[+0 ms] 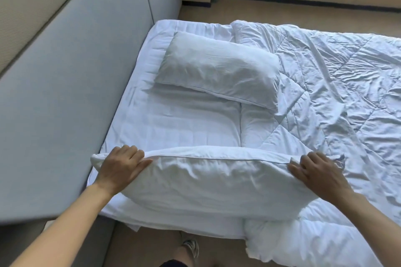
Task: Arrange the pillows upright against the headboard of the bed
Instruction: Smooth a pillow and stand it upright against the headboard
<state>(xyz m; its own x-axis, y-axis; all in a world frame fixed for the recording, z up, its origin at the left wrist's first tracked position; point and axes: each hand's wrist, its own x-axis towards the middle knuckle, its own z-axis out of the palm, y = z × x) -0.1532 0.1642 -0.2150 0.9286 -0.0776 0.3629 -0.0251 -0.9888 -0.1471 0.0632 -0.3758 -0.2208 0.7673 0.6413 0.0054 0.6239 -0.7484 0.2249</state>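
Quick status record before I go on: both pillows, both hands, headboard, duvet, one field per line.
near pillow: held at the bed's near edge, left end close to the headboard
left hand: grips the near pillow's left end
right hand: grips its right end
far pillow: lying flat, partly on the duvet, apart from the headboard
headboard: grey, padded, no pillow upright against it yet
duvet: crumpled, on the bed's right part

Rumpled white quilted duvet (325, 84) sprawls over the right side, beige floor (282, 13) runs beyond it, and a grey-and-white sneaker (192, 247) stands at the bottom edge
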